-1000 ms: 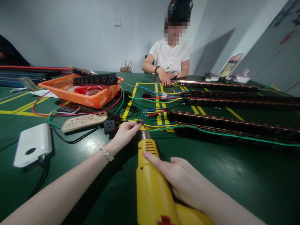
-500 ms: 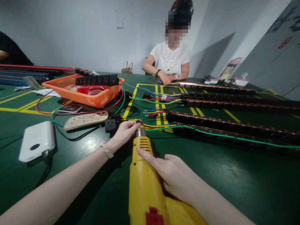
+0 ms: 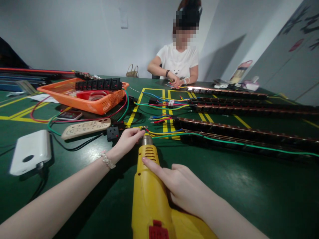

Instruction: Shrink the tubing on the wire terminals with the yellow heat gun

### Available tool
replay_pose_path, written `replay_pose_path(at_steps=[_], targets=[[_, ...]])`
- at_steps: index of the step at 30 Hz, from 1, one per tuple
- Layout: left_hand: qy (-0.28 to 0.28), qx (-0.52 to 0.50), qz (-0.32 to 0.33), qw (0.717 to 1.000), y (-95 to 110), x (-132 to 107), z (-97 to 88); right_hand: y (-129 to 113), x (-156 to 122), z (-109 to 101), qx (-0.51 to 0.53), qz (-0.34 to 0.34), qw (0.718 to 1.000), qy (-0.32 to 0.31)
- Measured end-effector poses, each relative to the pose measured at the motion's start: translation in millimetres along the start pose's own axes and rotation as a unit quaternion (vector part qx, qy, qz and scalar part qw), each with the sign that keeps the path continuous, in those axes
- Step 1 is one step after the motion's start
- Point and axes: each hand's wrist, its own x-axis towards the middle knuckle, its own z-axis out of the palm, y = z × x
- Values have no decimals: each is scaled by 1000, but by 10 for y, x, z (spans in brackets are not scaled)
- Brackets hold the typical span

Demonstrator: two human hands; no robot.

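My right hand (image 3: 178,182) is wrapped round a yellow heat gun (image 3: 148,192), its index finger lying along the body near the vents. The gun's metal nozzle (image 3: 147,140) points away from me. Just left of the nozzle, my left hand (image 3: 129,137) pinches the ends of several wires (image 3: 161,133), with a metal ring terminal showing past the fingertips. Those wires run right into a long black strip (image 3: 224,141) with copper-coloured bars. A green wire (image 3: 249,146) lies along this strip. Other wires with ring terminals (image 3: 159,120) rest just beyond.
An orange basket (image 3: 97,105) holding a black socket strip (image 3: 97,84) stands at the left. Nearer are a white power bank (image 3: 32,151), a beige board (image 3: 86,128) and a black socket (image 3: 113,133). Across the green table (image 3: 224,192) a co-worker (image 3: 178,63) handles wires by another strip.
The whole view has shifted slightly, so things sit a little further left. My hands keep their hold on the wires and heat gun. The co-worker's hand has lifted with wires in it.
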Motion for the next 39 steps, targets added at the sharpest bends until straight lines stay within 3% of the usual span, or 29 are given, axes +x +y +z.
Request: replay_pose_path(at_steps=[25,39], targets=[[1,10,1,1000,-17,3,-14,617,-759,45,-19,94,993,68],[6,7,-16,1000,-28,10,-8,610,-797,1,-35,78,989,124]])
